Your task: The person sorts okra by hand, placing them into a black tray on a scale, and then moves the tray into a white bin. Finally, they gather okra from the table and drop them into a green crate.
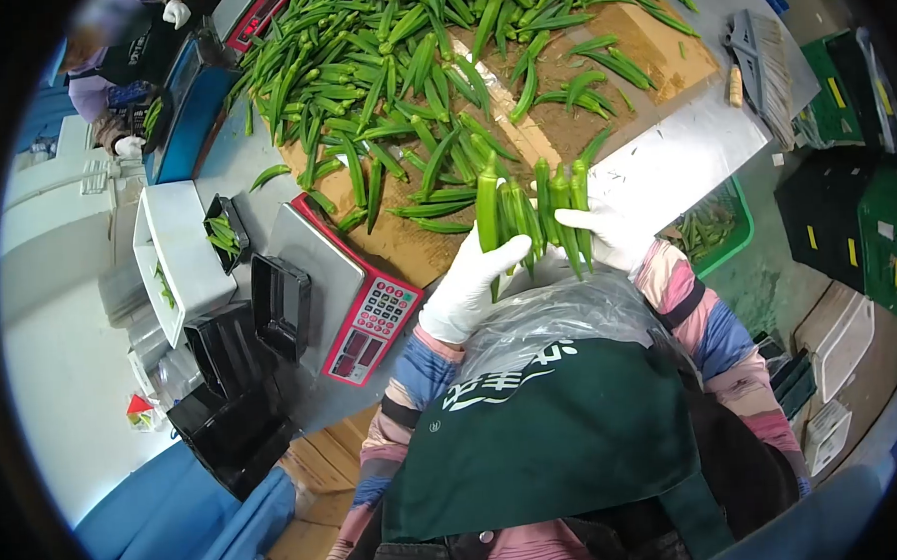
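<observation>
Both of my hands wear white gloves and hold okra pods upright, side by side, in front of my apron. My left hand [477, 284] is closed around several green okra pods [488, 213], its thumb across their front. On the other side my right hand [607, 235] grips more okra pods [563, 210], fingers pressed against them. Just beyond my hands, a large heap of loose okra [389, 72] lies on flattened cardboard [559, 65]. A red and grey weighing scale [370, 308] stands to the left of my left hand.
Black trays [281, 305] are left of the scale, near a white bin [177, 252]. A brush [759, 66] lies on the table at right. A green crate [737, 227] stands below the right edge. Another person's gloved hand [129, 147] shows at upper left.
</observation>
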### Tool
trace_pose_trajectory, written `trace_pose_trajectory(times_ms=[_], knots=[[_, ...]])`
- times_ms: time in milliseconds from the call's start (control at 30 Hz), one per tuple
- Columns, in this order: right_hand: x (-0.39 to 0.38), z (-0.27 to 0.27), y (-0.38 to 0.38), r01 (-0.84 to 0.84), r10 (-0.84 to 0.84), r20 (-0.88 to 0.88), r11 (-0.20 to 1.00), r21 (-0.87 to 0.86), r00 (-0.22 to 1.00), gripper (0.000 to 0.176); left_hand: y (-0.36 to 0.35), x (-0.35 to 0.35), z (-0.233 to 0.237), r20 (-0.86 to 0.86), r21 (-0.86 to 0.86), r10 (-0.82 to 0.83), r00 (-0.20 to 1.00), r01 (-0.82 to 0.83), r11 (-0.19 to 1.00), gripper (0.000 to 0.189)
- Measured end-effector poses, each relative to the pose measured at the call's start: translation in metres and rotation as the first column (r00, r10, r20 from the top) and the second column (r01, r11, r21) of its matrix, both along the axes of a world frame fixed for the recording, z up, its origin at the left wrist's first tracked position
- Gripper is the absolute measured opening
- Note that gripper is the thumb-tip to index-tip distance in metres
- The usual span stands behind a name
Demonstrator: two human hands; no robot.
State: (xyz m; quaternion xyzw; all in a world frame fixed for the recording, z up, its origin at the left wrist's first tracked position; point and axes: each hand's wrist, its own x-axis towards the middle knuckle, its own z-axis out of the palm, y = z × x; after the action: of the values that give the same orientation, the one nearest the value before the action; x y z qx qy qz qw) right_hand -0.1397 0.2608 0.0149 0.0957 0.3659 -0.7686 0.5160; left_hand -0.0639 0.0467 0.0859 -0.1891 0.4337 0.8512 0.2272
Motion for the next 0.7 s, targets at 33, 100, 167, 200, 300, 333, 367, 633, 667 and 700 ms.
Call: trace_pose_trajectory(times_ms=[33, 100, 167, 200, 300, 333, 367, 633, 667, 700], knots=[[0.0, -0.002, -0.003, -0.038, 0.038, -0.003, 0.999, 0.019, 0.999, 0.053, -0.002, 0.001, -0.009, 0.0, -0.138, -0.031, 1.0, 0.031, 0.99, 0.088], [0.005, 0.025, -0.026, 0.019, -0.018, -0.059, 1.0, 0.012, 0.998, 0.058, 0.012, 0.001, -0.019, -0.192, -0.298, 0.014, 0.981, -0.072, 0.952, 0.101], [0.013, 0.035, -0.049, 0.01, -0.012, -0.094, 1.0, -0.02, 0.996, 0.071, 0.012, 0.005, -0.038, -0.299, -0.518, -0.074, 0.951, -0.096, 0.85, 0.123], [0.015, 0.05, -0.058, 0.004, 0.0, -0.14, 1.0, 0.029, 0.99, 0.075, 0.012, 0.008, -0.042, -0.373, -0.685, -0.152, 0.915, -0.161, 0.71, 0.123], [0.02, 0.067, -0.083, -0.01, 0.024, -0.103, 0.991, 0.132, 0.994, 0.081, 0.001, 0.011, -0.033, -0.301, -0.311, 0.181, 0.936, -0.276, 0.909, 0.115], [0.023, 0.071, -0.088, -0.036, 0.069, -0.162, 0.979, 0.201, 0.984, 0.08, -0.007, 0.012, -0.025, -0.223, -0.199, 0.273, 0.936, -0.318, 0.927, 0.109], [0.027, 0.075, -0.093, -0.057, 0.118, -0.217, 0.961, 0.269, 0.969, 0.079, -0.013, 0.015, -0.019, -0.133, -0.067, 0.365, 0.921, -0.376, 0.924, 0.093], [0.039, 0.115, -0.112, -0.286, 0.285, -0.619, 0.953, 0.1, 0.732, 0.062, -0.078, 0.051, -0.009, -0.159, 0.404, 0.428, 0.89, -0.337, 0.85, 0.08], [0.043, 0.114, -0.115, -0.282, 0.315, -0.693, 0.945, 0.166, 0.649, 0.061, -0.082, 0.053, -0.005, -0.175, 0.409, 0.425, 0.888, -0.327, 0.852, 0.08], [0.046, 0.113, -0.117, -0.268, 0.346, -0.755, 0.935, 0.231, 0.557, 0.06, -0.085, 0.054, -0.003, -0.19, 0.415, 0.421, 0.887, -0.316, 0.853, 0.08]])
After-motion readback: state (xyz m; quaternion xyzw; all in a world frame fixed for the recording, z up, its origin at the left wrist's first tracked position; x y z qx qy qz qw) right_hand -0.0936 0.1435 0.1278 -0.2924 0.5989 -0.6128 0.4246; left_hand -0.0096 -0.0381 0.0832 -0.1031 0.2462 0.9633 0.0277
